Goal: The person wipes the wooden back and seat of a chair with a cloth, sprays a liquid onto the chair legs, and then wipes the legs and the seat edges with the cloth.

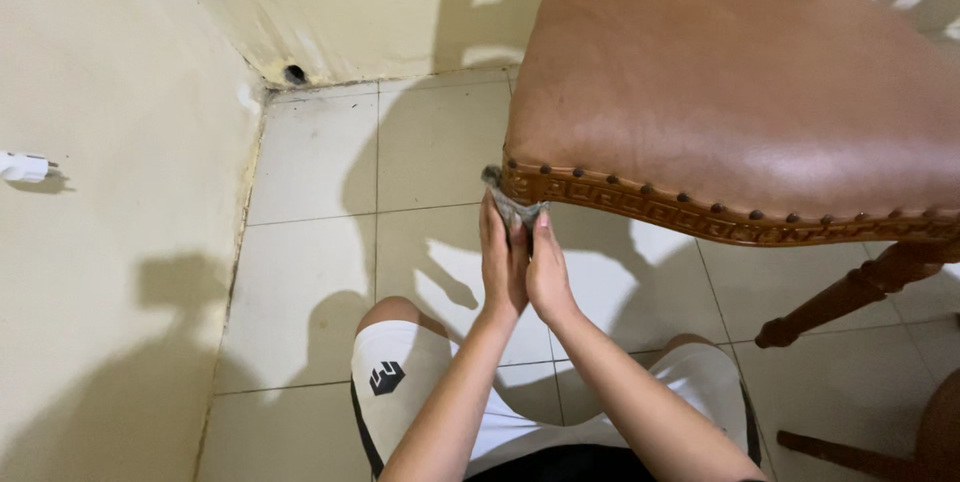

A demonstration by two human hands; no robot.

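My left hand (pixel 502 262) and my right hand (pixel 548 267) are pressed side by side, both gripping a small grey cloth (pixel 510 204). The cloth lies against the front left corner of a wooden chair's carved, brass-studded rail (pixel 640 204). The chair has a brown leather seat (pixel 740 82) and fills the upper right of the view. My knees in white shorts (pixel 395 372) show below my arms.
A cream wall (pixel 110 242) runs along the left with a white plug (pixel 22 166) sticking out. White floor tiles (pixel 320 272) reach a back corner with a dark hole (pixel 294 73). A chair leg (pixel 850 292) and another wooden piece (pixel 850 457) stand at right.
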